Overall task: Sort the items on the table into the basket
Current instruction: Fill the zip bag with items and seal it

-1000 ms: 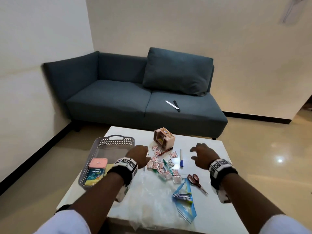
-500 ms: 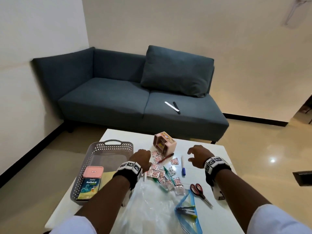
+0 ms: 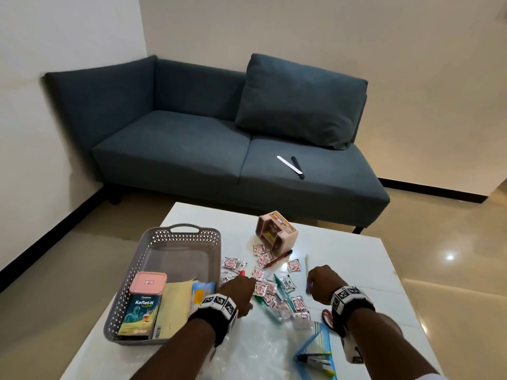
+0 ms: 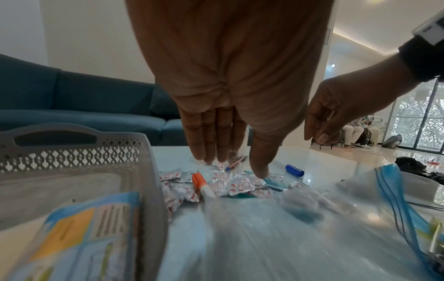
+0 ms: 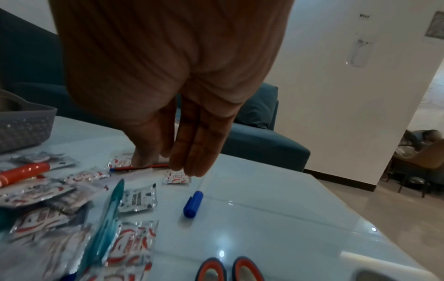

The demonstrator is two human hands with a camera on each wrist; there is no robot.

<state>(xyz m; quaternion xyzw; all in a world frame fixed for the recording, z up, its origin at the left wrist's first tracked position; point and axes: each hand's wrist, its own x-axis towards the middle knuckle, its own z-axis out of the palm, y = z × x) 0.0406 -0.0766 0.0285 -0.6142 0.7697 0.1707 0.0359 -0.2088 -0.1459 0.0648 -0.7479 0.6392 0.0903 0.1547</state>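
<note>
Both grips loose, holding nothing: left hand (image 3: 239,289) fingertips on sachets (image 3: 260,287), right hand (image 3: 323,283) hovering nr blue marker (image 5: 193,204).

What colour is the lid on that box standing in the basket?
Pale pink. The lid tops the box in the grey basket, clearest in the head view.

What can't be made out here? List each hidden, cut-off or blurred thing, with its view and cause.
- Scissors: blades cut off by the right wrist view's bottom edge; in the head view the right hand covers most of them.
- Zip bag: contents smeared by blur in the left wrist view.
- Basket: floor near the person hidden under boxes.
- Left hand: fingers hidden in the head view.
</note>
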